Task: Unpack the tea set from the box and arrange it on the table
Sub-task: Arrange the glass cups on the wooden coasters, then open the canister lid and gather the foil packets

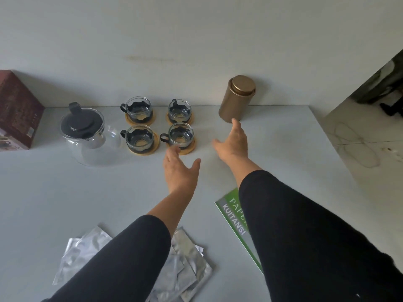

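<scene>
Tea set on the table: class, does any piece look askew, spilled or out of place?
Nothing spilled or broken. All four glass cups sit on coasters in a tidy square, though the front right cup sits toward the back of its coaster. The gold tin appears to lean, perhaps from the wide lens.

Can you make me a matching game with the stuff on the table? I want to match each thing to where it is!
Things:
1. teapot
2. gold tin
3. foil packets
4. box

Places:
A. nearest the camera, partly under the sleeves
B. far left edge of the picture
C. right of the four cups, against the wall
D. between the box and the cups

Pairs: 1-D, 2-C, 3-A, 4-B
</scene>
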The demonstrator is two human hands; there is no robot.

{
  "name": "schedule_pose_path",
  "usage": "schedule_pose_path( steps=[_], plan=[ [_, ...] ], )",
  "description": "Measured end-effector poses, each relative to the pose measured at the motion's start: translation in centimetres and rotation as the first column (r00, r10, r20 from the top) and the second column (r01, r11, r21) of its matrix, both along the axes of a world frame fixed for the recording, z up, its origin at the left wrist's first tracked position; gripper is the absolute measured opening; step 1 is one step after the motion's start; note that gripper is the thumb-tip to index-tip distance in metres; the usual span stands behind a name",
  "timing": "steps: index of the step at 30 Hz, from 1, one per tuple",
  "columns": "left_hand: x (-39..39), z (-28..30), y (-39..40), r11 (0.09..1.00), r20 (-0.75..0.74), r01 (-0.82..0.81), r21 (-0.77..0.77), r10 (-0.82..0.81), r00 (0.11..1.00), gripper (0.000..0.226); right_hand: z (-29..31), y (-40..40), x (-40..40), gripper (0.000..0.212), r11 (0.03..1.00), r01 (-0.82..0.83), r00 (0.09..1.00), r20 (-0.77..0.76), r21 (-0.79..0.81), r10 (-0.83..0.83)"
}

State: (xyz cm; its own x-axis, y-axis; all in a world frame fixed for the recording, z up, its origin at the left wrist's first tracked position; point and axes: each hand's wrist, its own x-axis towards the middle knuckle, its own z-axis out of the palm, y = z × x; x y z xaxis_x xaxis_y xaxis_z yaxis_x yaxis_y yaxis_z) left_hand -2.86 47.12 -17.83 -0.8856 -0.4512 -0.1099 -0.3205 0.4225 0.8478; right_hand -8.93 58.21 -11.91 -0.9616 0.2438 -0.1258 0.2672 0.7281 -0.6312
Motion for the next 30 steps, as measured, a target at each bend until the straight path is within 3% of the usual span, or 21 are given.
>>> schedule_pose_path(
  steps=[4, 9, 21, 26, 30],
  plan=[
    [-2.9, 2.4, 3.2, 0.989, -0.097, 0.146, -0.036, -0.149, 0.984, 0.058, 3.0, 3.5, -2.7, 0.068, 0.998, 0.010, 0.996, -0.085, 0.061, -0.005],
    [-9.0, 4.0, 7.4, 0.976, -0.081, 0.204, -0.081, -0.210, 0.974, 0.068, 5.1, 6.8, -8.6, 0.057, 0.990, -0.042, 0.989, -0.137, 0.137, 0.061],
    [-20.8, 2.0, 12.7, 0.987, 0.015, 0.129, 0.093, -0.131, 0.991, 0.105, 2.8, 9.3, -18.2, 0.064, 0.889, -0.320, 0.935, -0.039, 0.328, 0.351],
    [-22.2, 1.4, 13.6, 0.984, -0.066, 0.089, 0.158, -0.079, 0.995, 0.098, 2.0, 9.6, -19.3, 0.070, 0.864, -0.342, 0.908, -0.106, 0.371, 0.405],
    [-22.5, 0.8, 14.0, 0.985, -0.102, 0.053, 0.164, -0.036, 0.994, 0.089, 1.9, 9.7, -19.8, 0.063, 0.855, -0.359, 0.896, -0.119, 0.374, 0.428]
  ],
)
